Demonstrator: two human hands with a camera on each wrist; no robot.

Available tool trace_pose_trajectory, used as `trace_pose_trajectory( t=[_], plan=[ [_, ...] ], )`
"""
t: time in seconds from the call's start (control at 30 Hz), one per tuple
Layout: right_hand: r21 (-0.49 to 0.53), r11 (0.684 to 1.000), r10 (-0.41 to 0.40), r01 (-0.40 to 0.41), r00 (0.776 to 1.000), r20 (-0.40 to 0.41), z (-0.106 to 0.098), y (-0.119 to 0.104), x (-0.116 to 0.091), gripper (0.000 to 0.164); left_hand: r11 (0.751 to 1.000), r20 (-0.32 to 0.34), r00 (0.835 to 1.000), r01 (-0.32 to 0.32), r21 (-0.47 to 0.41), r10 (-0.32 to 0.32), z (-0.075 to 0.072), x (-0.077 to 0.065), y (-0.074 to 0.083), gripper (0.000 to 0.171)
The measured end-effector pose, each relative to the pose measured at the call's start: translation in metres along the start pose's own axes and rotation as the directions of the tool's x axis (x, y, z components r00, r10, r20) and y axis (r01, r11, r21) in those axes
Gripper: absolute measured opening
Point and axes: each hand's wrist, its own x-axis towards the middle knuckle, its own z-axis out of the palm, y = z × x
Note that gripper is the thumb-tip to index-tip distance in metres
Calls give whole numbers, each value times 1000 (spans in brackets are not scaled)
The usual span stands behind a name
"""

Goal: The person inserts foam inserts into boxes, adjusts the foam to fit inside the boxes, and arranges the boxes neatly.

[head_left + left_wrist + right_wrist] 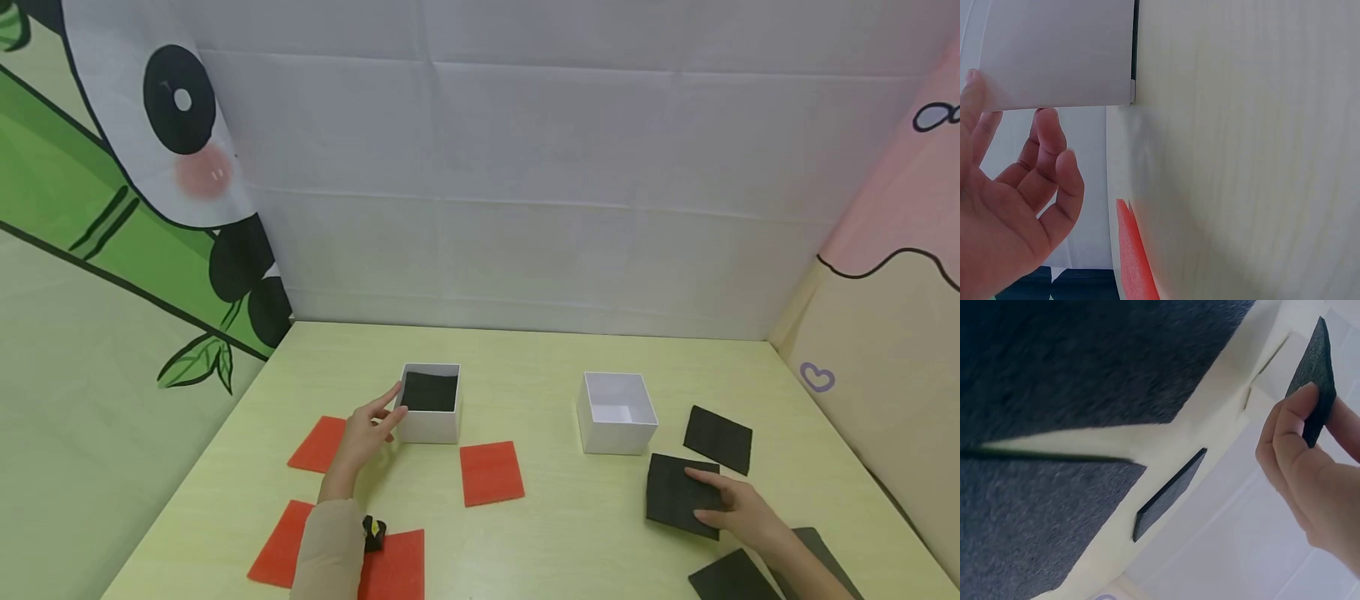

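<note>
A white open-topped box (429, 427) with a black square inside stands at the back left. My left hand (372, 425) holds its near left corner, the thumb on the front and the index finger along the left rim. In the left wrist view, the left hand's (1035, 181) other fingers bend beside the box wall (1060, 56). A black felt-like square (678, 496) is pinched between thumb and fingers of my right hand (738, 512). That square (1313, 369) is raised and tilted in the right wrist view.
A second white box (618, 435), with a bare bottom, stands at the back right. Black squares (717, 439) lie beside and below my right forearm. Several red squares (491, 473) are spread over the left and middle of the pale table (555, 533).
</note>
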Motion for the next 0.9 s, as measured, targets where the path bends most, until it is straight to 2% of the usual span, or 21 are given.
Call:
trace_pose_trajectory(
  t=[0.03,0.1,0.27,0.33,0.47,0.6,0.73,0.9],
  plan=[
    [32,999,-23,23,1000,20,0,0,0,50,1000,1,1000,2,1,-2,0,0,0,56],
    [85,996,-17,13,999,41,2,-2,0,50,1000,2,1000,7,3,-7,0,0,0,56],
    [51,994,94,-95,995,20,10,-9,1,63,1000,2,1000,13,8,-14,0,-1,1,56],
    [57,994,97,-99,995,31,13,-11,2,64,1000,2,1000,15,8,-15,0,-1,1,56],
    [107,993,31,-40,997,77,18,-14,5,61,1000,2,1000,18,5,-18,0,-1,2,56],
    [187,982,-53,26,989,139,23,-18,9,58,1000,0,1000,19,3,-19,0,-2,2,55],
    [264,964,-80,31,981,177,28,-23,13,57,1000,2,1000,18,1,-18,0,-1,2,56],
    [308,951,-95,31,976,196,35,-29,16,58,1000,5,1000,17,-6,-17,1,-2,3,56]
  ],
)
